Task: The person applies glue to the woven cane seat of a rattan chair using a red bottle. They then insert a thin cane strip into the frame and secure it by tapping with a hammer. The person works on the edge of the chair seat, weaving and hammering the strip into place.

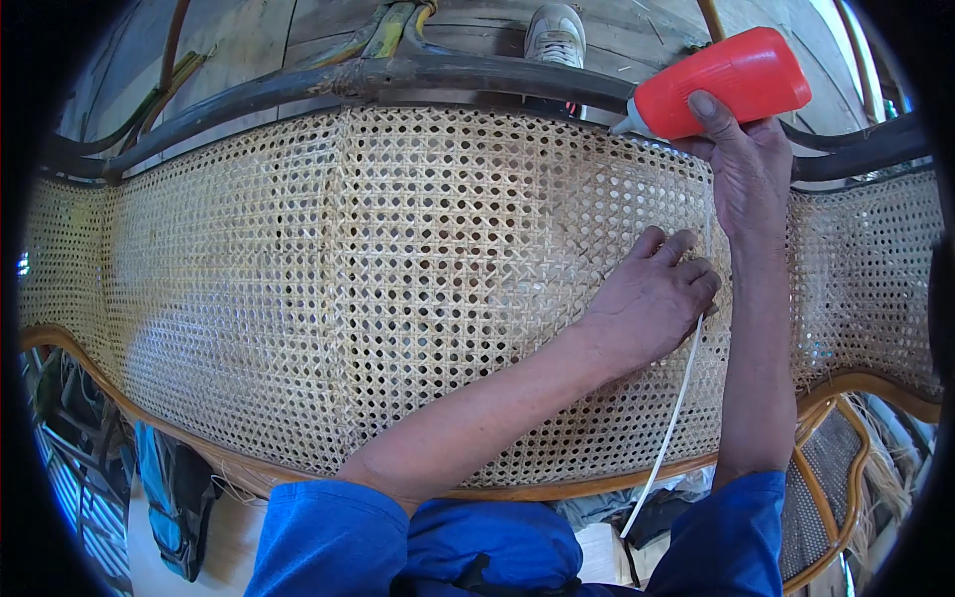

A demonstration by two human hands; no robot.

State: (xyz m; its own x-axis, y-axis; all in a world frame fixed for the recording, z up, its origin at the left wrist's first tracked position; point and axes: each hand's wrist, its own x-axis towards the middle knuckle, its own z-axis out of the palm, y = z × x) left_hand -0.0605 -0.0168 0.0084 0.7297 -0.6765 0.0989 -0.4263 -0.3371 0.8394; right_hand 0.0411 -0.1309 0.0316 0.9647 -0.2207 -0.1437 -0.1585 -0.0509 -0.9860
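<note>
A wide woven cane panel (438,259) with a lattice of small holes spans the view in front of me. Over its far right edge, my right hand (746,169) grips a red squeeze bottle (731,85), tilted so its pale nozzle points down left toward the cane. My left hand (662,294) lies on the right part of the panel, fingers bent around a thin pale strip (671,423). From there the strip curves down past the panel's near edge. A lighter vertical line of cane runs up from my left hand toward the right one; its contact with the fingers is hidden.
A dark pole frame (468,75) borders the panel's far side, and a brown curved rail (239,473) its near side. A shoe (555,38) stands on the plank floor beyond. A teal and black bag (174,507) lies lower left; another woven piece (826,488) is lower right.
</note>
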